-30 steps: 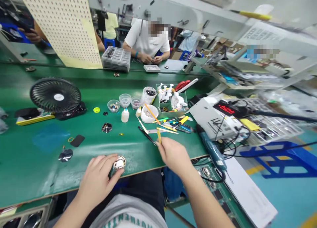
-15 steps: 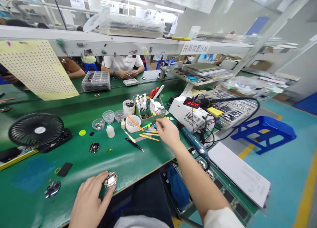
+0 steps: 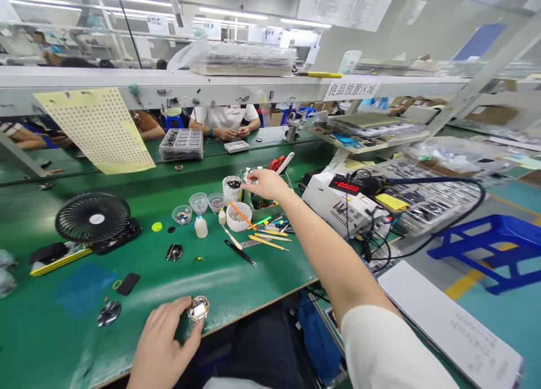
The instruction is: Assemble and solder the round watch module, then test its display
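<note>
My left hand (image 3: 167,335) is closed around the edge of a small round watch case (image 3: 198,309), thumb on one side and fingers on the other. The case lies at the table's front edge, with a pale rectangular part inside its metal ring. My right hand (image 3: 267,185) is stretched out over the green divided tray (image 3: 270,211), its fingers bent together at the white bottle-like items in the back left section. What the fingertips grip is hidden. Just left of that hand stands a white tub (image 3: 231,190); in front is a white bowl (image 3: 239,216) with an orange stick across it.
Tweezers (image 3: 240,252) and several yellow-handled tools (image 3: 266,241) lie before the tray. A black fan (image 3: 93,217) stands left. A white power unit (image 3: 333,194) with cables is right of the tray. A co-worker's hands (image 3: 234,133) are across the bench.
My right hand has moved from the tools at the tray's front right corner, up and left, over the tray's back left section. My left hand still holds the watch case. The view has shifted.
</note>
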Available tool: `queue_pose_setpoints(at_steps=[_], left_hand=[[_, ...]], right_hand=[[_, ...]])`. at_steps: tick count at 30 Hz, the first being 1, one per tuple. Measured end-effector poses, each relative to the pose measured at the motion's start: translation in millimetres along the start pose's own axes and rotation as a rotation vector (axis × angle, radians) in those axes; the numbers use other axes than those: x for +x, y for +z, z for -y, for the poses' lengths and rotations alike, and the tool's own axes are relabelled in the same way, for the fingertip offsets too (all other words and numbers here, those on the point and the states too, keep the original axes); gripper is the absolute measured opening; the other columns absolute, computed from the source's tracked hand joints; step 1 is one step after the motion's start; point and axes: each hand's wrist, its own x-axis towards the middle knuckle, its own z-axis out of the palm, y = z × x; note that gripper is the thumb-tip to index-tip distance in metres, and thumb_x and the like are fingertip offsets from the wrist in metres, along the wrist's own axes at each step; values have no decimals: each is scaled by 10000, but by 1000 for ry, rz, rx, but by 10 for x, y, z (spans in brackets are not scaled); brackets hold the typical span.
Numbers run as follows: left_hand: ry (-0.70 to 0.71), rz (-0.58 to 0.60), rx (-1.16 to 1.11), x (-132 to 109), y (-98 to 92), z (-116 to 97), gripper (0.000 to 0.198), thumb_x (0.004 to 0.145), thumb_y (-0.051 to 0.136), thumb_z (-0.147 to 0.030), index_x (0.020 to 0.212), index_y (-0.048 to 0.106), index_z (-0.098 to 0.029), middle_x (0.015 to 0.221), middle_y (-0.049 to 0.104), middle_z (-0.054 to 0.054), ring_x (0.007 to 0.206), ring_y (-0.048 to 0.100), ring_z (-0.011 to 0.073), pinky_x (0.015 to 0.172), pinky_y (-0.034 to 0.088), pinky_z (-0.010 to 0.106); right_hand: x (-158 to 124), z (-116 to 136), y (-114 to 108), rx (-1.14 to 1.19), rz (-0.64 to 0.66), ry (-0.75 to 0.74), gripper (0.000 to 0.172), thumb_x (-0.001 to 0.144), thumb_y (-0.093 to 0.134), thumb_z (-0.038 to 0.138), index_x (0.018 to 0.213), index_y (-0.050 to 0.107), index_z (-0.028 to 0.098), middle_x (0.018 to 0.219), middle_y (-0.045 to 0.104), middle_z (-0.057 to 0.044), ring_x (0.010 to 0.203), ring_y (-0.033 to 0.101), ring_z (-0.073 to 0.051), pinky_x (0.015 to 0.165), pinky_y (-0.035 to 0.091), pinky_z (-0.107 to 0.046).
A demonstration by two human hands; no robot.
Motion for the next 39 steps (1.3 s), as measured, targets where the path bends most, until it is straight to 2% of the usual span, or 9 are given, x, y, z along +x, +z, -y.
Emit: queue_pose_setpoints(at_steps=[7, 11, 16, 18, 21, 25, 28, 33, 39], left_hand=[[-50, 2, -46, -13, -2, -18, 278, 980, 630, -363, 1228, 604, -238, 1086, 783, 80, 958, 757, 258, 864, 591, 404], [-85, -13, -88, -31, -21, -18, 337, 990, 638, -354, 1294, 590, -215, 1140, 771, 100, 1022, 739, 264, 906, 583, 393], [-49, 22, -270, -49, -152, -61, 310, 1032, 585, -262, 1336, 584, -203, 1132, 755, 89, 1065, 700, 224, 927, 571, 329], [-9, 54, -358, -50, -229, -80, 259, 1030, 563, -168, 1284, 604, -195, 1033, 741, 73, 979, 686, 195, 876, 565, 302], [30, 78, -383, -43, -346, -77, 246, 1013, 537, -68, 1215, 628, -173, 943, 707, 65, 889, 643, 173, 828, 537, 294], [71, 126, -272, -15, -514, -48, 249, 997, 557, -53, 1206, 637, -162, 983, 720, 83, 900, 616, 189, 840, 496, 331], [77, 233, -264, 16, -631, -82, 174, 1014, 526, -88, 1122, 627, -178, 919, 704, 67, 835, 589, 192, 776, 457, 344], [-26, 415, -389, 53, -740, -65, 263, 1086, 388, -244, 882, 549, -214, 735, 577, 0, 694, 518, 164, 695, 413, 322], [-290, 287, 8, -74, -787, 431, 336, 1091, 430, -295, 808, 591, -213, 746, 616, 7, 722, 589, 177, 693, 434, 316]], right_hand=[[-97, 154, -252, 5, -277, 12, 247, 1017, 593, 389, 886, 666, 193, 931, 759, -89, 884, 696, -227, 829, 525, -335], [-764, 447, -215, 629, -572, -73, 291, 1079, 474, 504, 964, 549, 247, 894, 773, -28, 593, 656, -148, 543, 513, -264], [-2139, 931, 443, 1337, -41, 103, 253, 1063, 566, 472, 956, 505, 251, 921, 800, -32, 556, 714, -141, 443, 524, -215], [-2494, 1024, 683, 1503, 26, 242, 246, 1046, 613, 467, 974, 528, 248, 928, 795, -17, 593, 730, -125, 529, 576, -220], [-2674, 1001, 835, 1670, 107, 361, 292, 959, 747, 482, 1020, 575, 254, 953, 793, -9, 637, 742, -122, 594, 598, -230], [-2647, 812, 684, 1635, 532, 333, 499, 780, 896, 547, 1096, 707, 210, 841, 749, -21, 545, 671, -116, 495, 520, -203], [-2652, 745, 518, 1437, 762, 188, 413, 825, 866, 510, 1065, 796, 183, 705, 701, -14, 481, 562, -80, 472, 429, -183], [-2687, 751, 487, 1369, 772, 55, 291, 975, 705, 481, 946, 826, 217, 532, 626, 1, 417, 520, -90, 514, 418, -231], [-2560, 511, 539, 1511, 463, 227, 219, 946, 716, 482, 953, 771, 270, 483, 433, 75, 343, 345, -70, 413, 283, -211]])
